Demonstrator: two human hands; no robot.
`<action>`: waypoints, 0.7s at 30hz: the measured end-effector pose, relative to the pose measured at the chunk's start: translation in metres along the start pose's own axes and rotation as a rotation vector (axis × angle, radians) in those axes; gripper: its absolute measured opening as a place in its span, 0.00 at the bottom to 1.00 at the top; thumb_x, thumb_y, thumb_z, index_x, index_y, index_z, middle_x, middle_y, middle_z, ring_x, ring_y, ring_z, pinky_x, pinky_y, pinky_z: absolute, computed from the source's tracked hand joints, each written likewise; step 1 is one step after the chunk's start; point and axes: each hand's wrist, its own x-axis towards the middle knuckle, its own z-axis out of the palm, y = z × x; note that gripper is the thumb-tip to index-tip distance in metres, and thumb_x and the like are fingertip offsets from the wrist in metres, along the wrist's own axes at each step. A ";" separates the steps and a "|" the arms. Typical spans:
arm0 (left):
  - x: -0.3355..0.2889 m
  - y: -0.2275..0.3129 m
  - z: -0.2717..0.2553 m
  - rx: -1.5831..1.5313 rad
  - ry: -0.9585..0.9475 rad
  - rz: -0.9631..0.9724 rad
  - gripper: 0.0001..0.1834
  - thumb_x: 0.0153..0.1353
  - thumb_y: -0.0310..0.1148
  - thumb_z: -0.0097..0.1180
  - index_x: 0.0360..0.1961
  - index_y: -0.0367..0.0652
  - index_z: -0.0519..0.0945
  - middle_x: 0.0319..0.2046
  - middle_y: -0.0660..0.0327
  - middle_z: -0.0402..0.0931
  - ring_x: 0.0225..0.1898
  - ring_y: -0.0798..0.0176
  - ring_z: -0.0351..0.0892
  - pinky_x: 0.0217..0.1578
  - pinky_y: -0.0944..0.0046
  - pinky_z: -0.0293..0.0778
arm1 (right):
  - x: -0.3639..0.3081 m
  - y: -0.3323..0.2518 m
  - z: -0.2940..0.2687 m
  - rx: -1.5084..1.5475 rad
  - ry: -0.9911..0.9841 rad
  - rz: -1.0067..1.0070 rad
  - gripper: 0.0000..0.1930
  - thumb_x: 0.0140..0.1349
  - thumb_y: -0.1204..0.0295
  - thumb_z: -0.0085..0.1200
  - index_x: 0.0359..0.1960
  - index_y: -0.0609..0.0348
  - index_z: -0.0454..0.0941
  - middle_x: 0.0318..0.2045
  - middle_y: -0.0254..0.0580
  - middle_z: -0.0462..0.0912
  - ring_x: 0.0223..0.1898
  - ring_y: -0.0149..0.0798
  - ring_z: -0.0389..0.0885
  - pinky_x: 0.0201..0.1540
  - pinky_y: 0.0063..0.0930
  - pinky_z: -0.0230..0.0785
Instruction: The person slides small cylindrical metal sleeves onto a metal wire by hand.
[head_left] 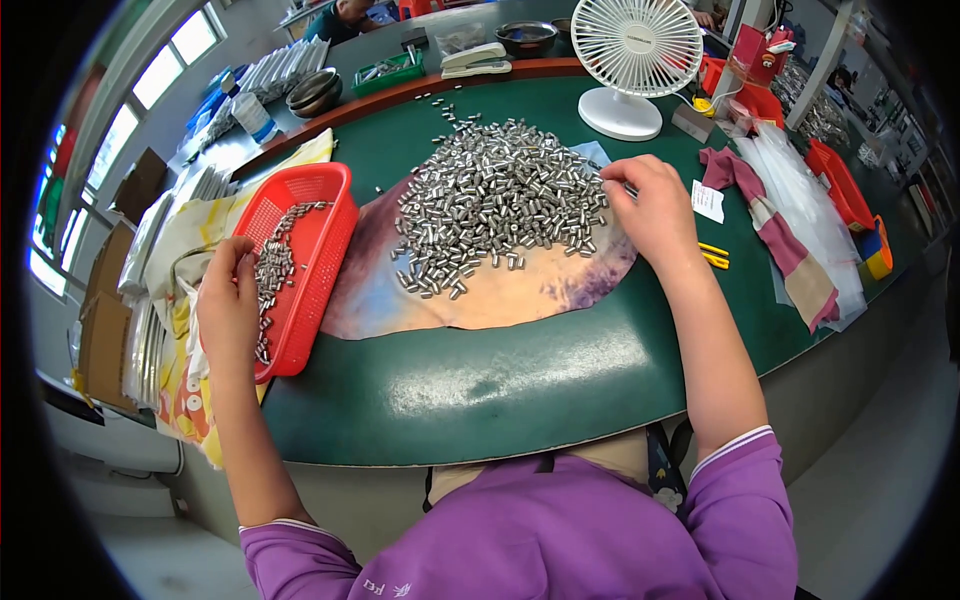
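A heap of small shiny metal cylinders (pixel 500 190) lies on a multicoloured cloth (pixel 420 312) in the middle of the green table. My right hand (pixel 652 208) is at the heap's right edge, thumb and fingers pinched together; whatever is between the fingertips is too small to make out. To the left of the cloth, a red perforated plastic basket (pixel 318 300) holds a smaller lot of the same cylinders. Over its left rim, my left hand (pixel 230 300) has its fingers curled against the thumb. What it may hold is hidden.
A white desk fan (pixel 630 60) stands behind the heap on the right. Yellow-handled tool (pixel 714 256), paper slip (pixel 707 201), striped cloth (pixel 790 245) and clear plastic bags (pixel 815 225) lie rightward. A raised red-brown edge (pixel 400 98) runs along the back. Another person (pixel 345 20) sits beyond.
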 end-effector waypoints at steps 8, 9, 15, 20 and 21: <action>-0.014 0.036 0.023 -0.122 -0.215 0.156 0.12 0.56 0.23 0.57 0.42 0.39 0.78 0.41 0.54 0.77 0.41 0.56 0.79 0.40 0.61 0.74 | -0.030 -0.060 0.020 0.241 -0.354 -0.320 0.07 0.53 0.72 0.59 0.34 0.53 0.81 0.33 0.37 0.78 0.40 0.44 0.75 0.44 0.36 0.70; -0.019 0.049 0.029 -0.192 -0.282 0.257 0.13 0.55 0.22 0.57 0.44 0.39 0.78 0.39 0.55 0.77 0.39 0.59 0.79 0.39 0.62 0.75 | -0.032 -0.063 0.021 0.231 -0.363 -0.364 0.07 0.53 0.72 0.59 0.35 0.53 0.81 0.34 0.37 0.78 0.40 0.44 0.75 0.44 0.36 0.70; -0.043 0.096 0.081 -0.225 -0.567 0.460 0.26 0.51 0.21 0.59 0.53 0.40 0.73 0.40 0.55 0.77 0.41 0.55 0.79 0.43 0.58 0.75 | -0.035 -0.058 0.021 0.184 -0.463 -0.347 0.10 0.52 0.72 0.58 0.38 0.54 0.81 0.36 0.38 0.77 0.42 0.45 0.75 0.47 0.37 0.70; -0.047 0.103 0.096 -0.253 -0.576 0.455 0.28 0.51 0.20 0.57 0.56 0.40 0.71 0.38 0.54 0.77 0.43 0.53 0.77 0.45 0.58 0.74 | -0.032 -0.057 0.011 0.243 -0.527 -0.301 0.09 0.52 0.74 0.57 0.37 0.56 0.80 0.36 0.41 0.80 0.44 0.46 0.76 0.48 0.38 0.69; -0.047 0.105 0.098 -0.287 -0.598 0.444 0.28 0.51 0.20 0.57 0.57 0.40 0.70 0.38 0.54 0.77 0.43 0.53 0.77 0.46 0.58 0.74 | -0.032 -0.056 0.011 0.242 -0.529 -0.299 0.09 0.52 0.74 0.57 0.37 0.56 0.80 0.36 0.41 0.80 0.44 0.46 0.76 0.48 0.38 0.69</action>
